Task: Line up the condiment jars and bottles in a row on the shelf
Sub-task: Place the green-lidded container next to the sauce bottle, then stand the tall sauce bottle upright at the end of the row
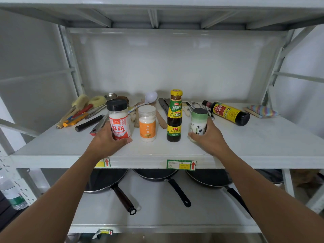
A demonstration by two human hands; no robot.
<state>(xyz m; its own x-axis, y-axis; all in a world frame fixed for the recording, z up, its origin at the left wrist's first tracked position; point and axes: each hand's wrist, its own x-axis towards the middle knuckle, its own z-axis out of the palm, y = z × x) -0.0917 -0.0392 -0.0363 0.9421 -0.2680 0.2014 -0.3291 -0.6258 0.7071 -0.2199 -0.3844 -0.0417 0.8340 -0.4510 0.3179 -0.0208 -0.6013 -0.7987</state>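
Note:
On the white shelf (245,146), my left hand (107,140) grips a black-capped jar with a red label (118,118), standing at the left of the front row. To its right stand a white jar with an orange label (147,123) and a tall dark sauce bottle with a yellow cap (175,116). My right hand (209,137) holds a green-topped white jar (199,122) at the right end of the row. A dark soy sauce bottle with a yellow label (227,113) lies on its side further back on the right.
Behind the row lie brushes, knives, a white ladle (149,99), wooden spatulas and metal utensils. A striped cloth (261,111) sits at the far right. On the shelf below rest three black pans (156,174). A plastic water bottle (12,192) stands at the lower left.

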